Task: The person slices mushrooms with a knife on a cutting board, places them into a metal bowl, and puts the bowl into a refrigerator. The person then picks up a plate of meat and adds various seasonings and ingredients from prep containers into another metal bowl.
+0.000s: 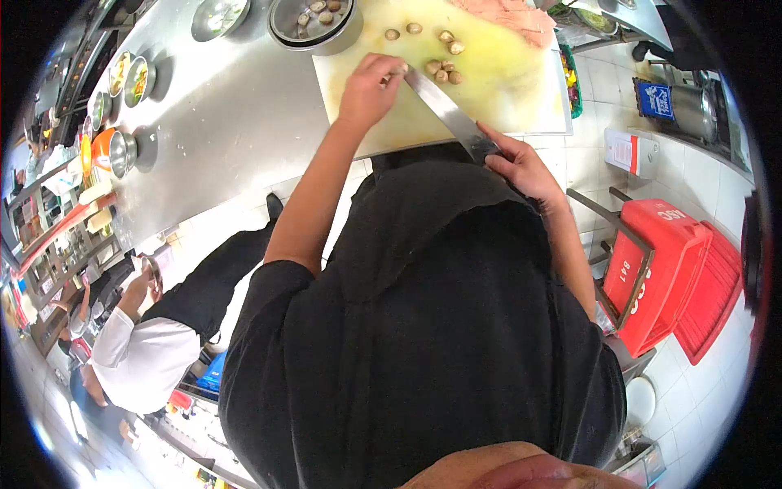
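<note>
A large knife (448, 112) slants over the near part of the yellowed cutting board (350, 94). Its dark handle is in my right hand (524, 167), with the fingers wrapped round it. My left hand (372, 90) is closed near the blade's tip, its fingers pinched on something small and pale that I cannot make out. Several brown mushrooms (454, 77) lie on the board beyond the blade. More mushrooms (316, 6) sit in a metal pot (338, 41) at the board's far left corner.
Pink meat (509, 18) lies at the board's far right. Metal bowls (140, 81) stand on the steel table (220, 122) to the left. Red crates (664, 261) are on the right. A person in a white top (151, 359) works at the left.
</note>
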The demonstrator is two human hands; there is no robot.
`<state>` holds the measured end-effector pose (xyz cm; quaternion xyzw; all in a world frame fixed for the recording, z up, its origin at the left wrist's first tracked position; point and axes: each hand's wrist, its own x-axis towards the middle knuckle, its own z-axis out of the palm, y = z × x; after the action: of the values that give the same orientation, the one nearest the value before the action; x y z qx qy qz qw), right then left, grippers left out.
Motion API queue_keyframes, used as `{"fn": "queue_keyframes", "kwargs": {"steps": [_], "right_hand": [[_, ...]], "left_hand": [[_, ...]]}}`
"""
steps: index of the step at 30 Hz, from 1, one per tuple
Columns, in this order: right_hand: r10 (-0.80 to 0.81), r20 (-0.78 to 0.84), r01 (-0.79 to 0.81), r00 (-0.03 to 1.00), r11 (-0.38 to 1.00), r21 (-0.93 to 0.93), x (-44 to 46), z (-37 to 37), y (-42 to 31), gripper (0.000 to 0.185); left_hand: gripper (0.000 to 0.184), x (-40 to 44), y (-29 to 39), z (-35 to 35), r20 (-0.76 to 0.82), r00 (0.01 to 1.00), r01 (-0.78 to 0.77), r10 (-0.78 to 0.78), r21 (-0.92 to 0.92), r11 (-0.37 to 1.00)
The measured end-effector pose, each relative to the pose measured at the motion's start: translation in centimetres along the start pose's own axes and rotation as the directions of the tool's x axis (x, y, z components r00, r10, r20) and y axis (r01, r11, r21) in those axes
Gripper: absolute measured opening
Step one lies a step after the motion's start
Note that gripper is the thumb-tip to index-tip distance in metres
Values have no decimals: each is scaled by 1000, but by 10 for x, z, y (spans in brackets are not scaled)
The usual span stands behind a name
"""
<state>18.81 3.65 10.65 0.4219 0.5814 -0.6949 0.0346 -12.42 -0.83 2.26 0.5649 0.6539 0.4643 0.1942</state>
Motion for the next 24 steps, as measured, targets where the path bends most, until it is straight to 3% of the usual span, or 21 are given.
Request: {"fn": "queue_keyframes", "kwargs": {"steps": [1,5,8,11,14,16,21,24], "right_hand": [[44,16,-44,999,999,-13,-3,-2,-14,59],[-201,-73,199,977,979,-41,2,9,-59,58],[-295,-117,283,948,953,-111,2,1,-68,58],[-263,-254,250,931,965,-84,-6,-14,-60,62],[-206,-393,194,896,978,-71,-14,-33,-35,61],[-140,-454,128,880,990,-56,-18,-39,-21,62],[20,-392,10,920,997,75,-23,-34,10,63],[97,-347,-56,933,990,126,-22,-25,16,63]], "left_hand": [[23,7,6,-9,-58,998,-41,39,-27,999],[27,45,8,-59,-273,953,-88,131,164,983],[25,69,20,-89,-246,966,106,-80,92,990],[28,78,5,-95,-287,871,-231,398,476,849],[27,70,11,-72,-283,852,-293,439,437,850],[28,62,5,-37,-186,889,-315,419,418,852],[25,52,8,52,118,969,-232,217,131,964],[19,60,4,83,117,982,-155,149,49,987]]}}
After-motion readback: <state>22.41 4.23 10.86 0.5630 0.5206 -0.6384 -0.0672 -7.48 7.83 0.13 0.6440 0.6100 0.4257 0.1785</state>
